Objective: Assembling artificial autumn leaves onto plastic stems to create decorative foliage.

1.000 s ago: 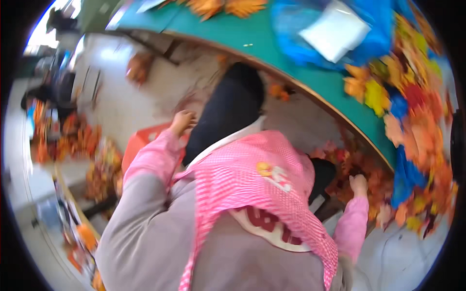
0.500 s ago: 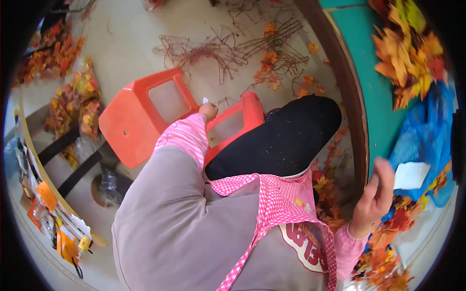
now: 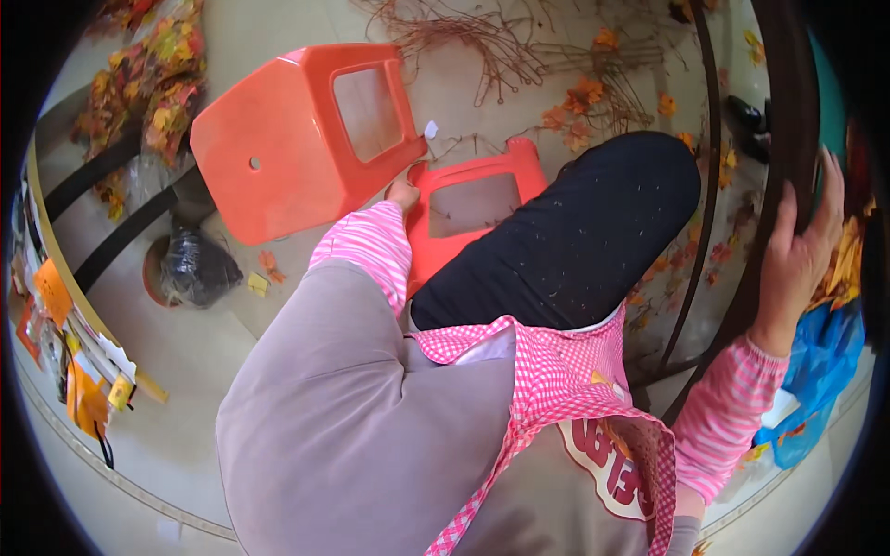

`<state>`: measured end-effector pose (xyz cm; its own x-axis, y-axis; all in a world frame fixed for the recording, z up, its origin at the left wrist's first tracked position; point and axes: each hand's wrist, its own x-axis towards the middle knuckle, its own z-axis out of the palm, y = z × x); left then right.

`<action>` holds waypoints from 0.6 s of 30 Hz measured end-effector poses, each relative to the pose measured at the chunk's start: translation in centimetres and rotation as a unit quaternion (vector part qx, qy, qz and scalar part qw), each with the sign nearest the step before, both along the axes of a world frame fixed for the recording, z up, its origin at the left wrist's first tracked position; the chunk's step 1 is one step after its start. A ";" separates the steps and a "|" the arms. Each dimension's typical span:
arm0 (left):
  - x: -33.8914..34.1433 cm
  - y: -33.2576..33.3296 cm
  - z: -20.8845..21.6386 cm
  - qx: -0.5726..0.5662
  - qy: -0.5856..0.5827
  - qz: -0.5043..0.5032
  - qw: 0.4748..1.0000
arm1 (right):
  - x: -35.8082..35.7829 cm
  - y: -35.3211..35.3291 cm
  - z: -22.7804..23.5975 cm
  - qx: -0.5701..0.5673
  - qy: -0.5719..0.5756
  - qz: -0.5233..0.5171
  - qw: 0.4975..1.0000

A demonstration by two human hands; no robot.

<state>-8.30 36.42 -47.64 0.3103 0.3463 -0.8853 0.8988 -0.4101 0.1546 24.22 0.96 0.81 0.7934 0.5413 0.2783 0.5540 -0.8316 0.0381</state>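
My left hand [image 3: 401,193] is low on the left, its fingers closed on the rim of an orange-red plastic stool [image 3: 530,169] with a window-like opening, partly hidden by my dark-trousered leg. Right beside that hand, a second orange-red stool [image 3: 260,139] lies tipped on its side, its seat with a small round hole facing left. At the right, my right hand [image 3: 802,250] rests with fingers stretched out along the dark edge [image 3: 779,102] of a green-topped table [image 3: 828,97]. Nothing shows in its grasp.
Thin brown wires [image 3: 454,42] and loose autumn leaves [image 3: 584,95] litter the floor ahead. A bagged leaf bundle [image 3: 171,74] and a pot with dark plastic [image 3: 195,269] stand left. A blue plastic bag [image 3: 816,371] hangs at right. A white scrap [image 3: 431,130] lies beyond the stools.
My right hand has moved from beside the white paper up to the table's edge, its fingers now extended. The view has shifted. My left hand stays by the stools, which sit slightly farther apart.
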 end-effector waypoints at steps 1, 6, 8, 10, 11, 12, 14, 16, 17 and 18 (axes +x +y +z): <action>1.1 -0.6 -0.2 0.002 0.001 0.029 1.000 | -0.5 0.6 -0.4 0.066 0.024 -0.053 0.996; 5.2 -1.6 -1.2 -0.006 -0.018 -0.062 0.998 | -0.5 1.7 -0.1 0.001 0.035 -0.067 0.997; 9.5 -2.6 -1.8 -0.014 -0.031 -0.032 0.999 | -0.6 1.9 0.4 -0.024 0.039 -0.101 0.994; 14.3 -3.1 -0.6 0.010 -0.053 -0.005 0.999 | -1.0 1.8 0.5 -0.045 0.040 -0.117 0.991; 17.2 -2.7 0.9 0.026 -0.058 0.011 0.998 | -1.0 2.1 0.6 -0.056 0.050 -0.127 0.989; 19.6 -2.1 1.7 0.042 -0.064 0.027 0.997 | -1.0 2.2 0.6 -0.048 0.057 -0.131 0.989; 23.1 -0.9 0.1 0.068 -0.058 0.042 0.995 | -1.4 1.8 0.5 -0.044 0.078 -0.143 0.986; 26.1 0.6 -1.7 0.118 -0.119 0.049 0.985 | -1.5 1.9 0.7 -0.076 0.078 -0.153 0.982; 27.9 1.6 -2.5 0.128 -0.128 0.018 0.983 | -1.4 1.8 0.8 -0.076 0.088 -0.147 0.982; 30.0 2.4 -2.4 0.136 -0.139 -0.015 0.981 | -1.4 1.7 1.0 -0.088 0.086 -0.148 0.981</action>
